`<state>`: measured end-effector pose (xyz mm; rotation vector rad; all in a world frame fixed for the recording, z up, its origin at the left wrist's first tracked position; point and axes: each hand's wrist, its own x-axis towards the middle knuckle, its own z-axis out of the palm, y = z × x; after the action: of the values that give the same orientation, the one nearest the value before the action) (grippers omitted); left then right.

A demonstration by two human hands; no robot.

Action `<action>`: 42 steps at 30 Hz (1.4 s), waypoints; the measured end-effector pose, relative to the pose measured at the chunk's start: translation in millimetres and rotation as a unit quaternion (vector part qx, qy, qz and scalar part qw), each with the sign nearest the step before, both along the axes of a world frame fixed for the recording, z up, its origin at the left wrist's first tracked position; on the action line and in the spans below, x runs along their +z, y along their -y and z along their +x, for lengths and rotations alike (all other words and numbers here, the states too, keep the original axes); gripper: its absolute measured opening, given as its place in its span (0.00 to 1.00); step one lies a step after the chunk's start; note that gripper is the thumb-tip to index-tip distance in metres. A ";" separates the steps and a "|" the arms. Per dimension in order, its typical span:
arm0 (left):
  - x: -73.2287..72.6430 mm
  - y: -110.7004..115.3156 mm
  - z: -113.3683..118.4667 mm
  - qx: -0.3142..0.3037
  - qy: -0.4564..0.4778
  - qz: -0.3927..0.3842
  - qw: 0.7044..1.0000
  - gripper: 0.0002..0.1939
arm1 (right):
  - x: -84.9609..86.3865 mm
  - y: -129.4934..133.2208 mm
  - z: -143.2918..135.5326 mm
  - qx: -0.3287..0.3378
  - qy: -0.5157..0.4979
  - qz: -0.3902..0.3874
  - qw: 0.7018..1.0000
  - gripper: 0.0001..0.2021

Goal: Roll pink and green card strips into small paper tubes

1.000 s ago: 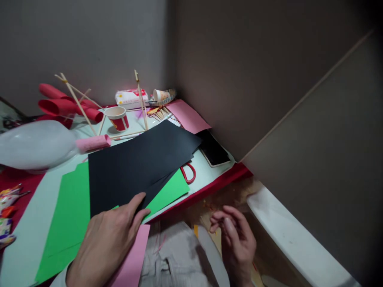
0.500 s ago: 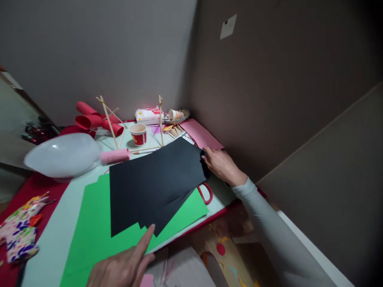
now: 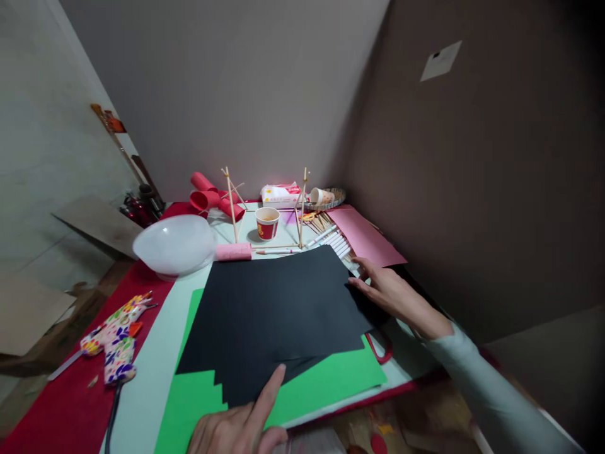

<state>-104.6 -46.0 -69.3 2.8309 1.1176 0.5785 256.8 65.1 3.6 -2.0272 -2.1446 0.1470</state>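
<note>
The person's left hand [image 3: 241, 425] comes in from the near edge, palm down, with its index finger stretched forward and the thumb apart from it; the fingertip touches the near part of a fanned stack of black rectangular paper sheets [image 3: 274, 309]. The right arm, in a pale long sleeve [image 3: 477, 372], reaches in from the right, and the right hand [image 3: 394, 293] bends over the stack's right edge, thumb and index finger slightly parted; whether it pinches a sheet cannot be told. The hands are well apart. The stack lies on bright green paper sheets [image 3: 326, 384] on the pale-topped bench [image 3: 151, 391], its long axis running roughly left to right, corners stepped.
</note>
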 end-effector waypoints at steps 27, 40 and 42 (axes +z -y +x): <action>113.8 -39.2 30.4 0.274 0.308 0.029 0.911 0.12 | 55.5 64.6 -129.5 0.312 -0.364 -0.150 0.864 0.25; 106.6 -105.9 22.3 0.163 0.453 -0.238 0.843 0.32 | 8.4 -15.7 -142.8 0.256 -0.434 0.040 0.863 0.12; 94.4 -108.9 23.9 0.162 0.404 -0.235 0.869 0.24 | 4.3 -21.5 -141.8 0.273 -0.398 0.022 0.876 0.10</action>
<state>-80.6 62.9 25.1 1.6977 1.2859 1.1674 115.0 86.6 7.9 -0.9720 -2.0090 0.8336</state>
